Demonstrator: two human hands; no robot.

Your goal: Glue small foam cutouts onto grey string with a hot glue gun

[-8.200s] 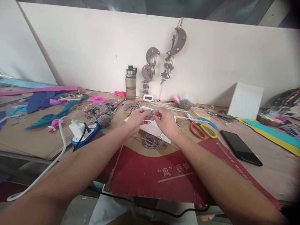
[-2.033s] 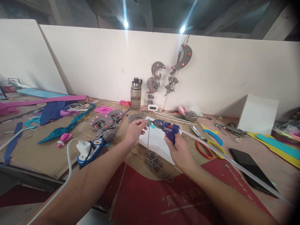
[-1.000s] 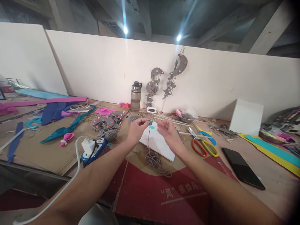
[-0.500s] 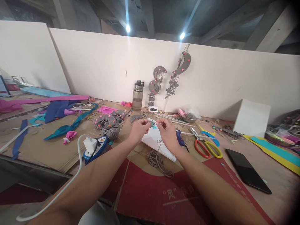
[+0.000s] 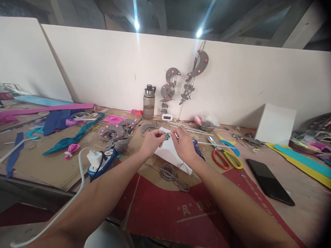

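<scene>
A small teal-grey star-shaped piece (image 5: 168, 136) with blunt points is held up between both hands (image 5: 152, 143), just below the centre of the frame. Thin grey cord (image 5: 168, 172) lies in a loose, tangled coil at lower centre, a curl straying to its right.

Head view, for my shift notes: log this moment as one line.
left hand: pinching teal piece | right hand: close beside it, contact unclear | cord: coiled on cardboard | glue gun: partly hidden
</scene>
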